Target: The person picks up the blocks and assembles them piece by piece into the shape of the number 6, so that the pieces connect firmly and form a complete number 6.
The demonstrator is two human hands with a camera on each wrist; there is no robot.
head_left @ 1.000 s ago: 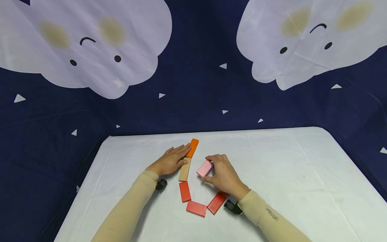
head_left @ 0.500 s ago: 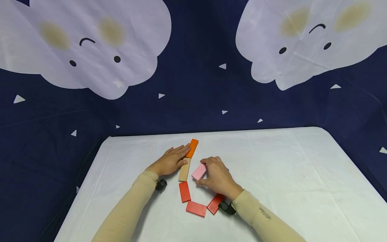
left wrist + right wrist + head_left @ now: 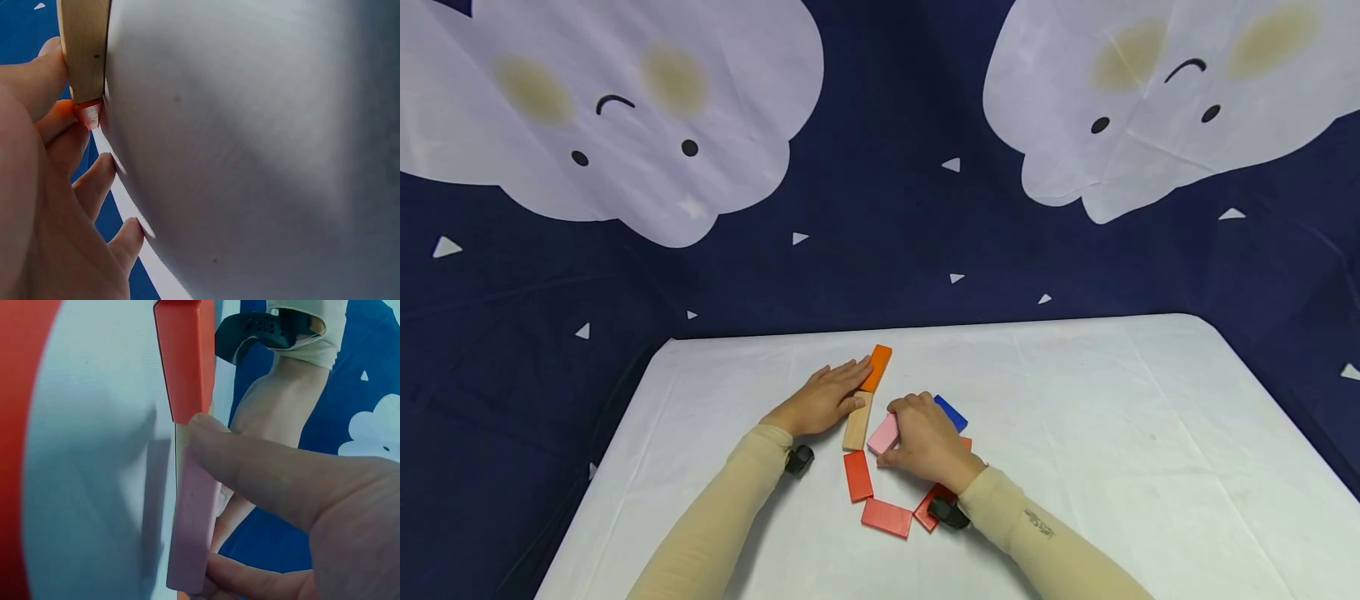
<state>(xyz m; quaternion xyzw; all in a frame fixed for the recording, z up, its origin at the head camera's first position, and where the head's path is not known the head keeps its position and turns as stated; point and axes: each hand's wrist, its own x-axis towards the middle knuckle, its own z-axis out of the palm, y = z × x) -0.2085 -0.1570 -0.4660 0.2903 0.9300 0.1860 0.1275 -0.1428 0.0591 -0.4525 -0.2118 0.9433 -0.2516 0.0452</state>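
My right hand (image 3: 927, 440) pinches a pink block (image 3: 883, 435) between thumb and fingers, just right of a plain wooden block (image 3: 857, 425). In the right wrist view a red block (image 3: 185, 365) shows beyond the pink one's end. My left hand (image 3: 822, 400) lies with extended fingers on an orange block (image 3: 882, 363), which meets the wooden block's far end; its thumb touches the wooden block. From there red blocks curve round the near side: one at left (image 3: 858, 476), one in front (image 3: 887, 517) and one at right, partly behind the right wrist.
Beyond the right hand lies a blue block (image 3: 951, 413), its near part beside another red block (image 3: 967, 442) mostly hidden by the hand. A white cloth covers the table (image 3: 1112, 467). A dark blue backdrop (image 3: 887, 208) with clouds hangs behind.
My right hand has carried the pink block left and toward me, close to the wooden block. The blue block has come into sight behind it. My left hand stays put.
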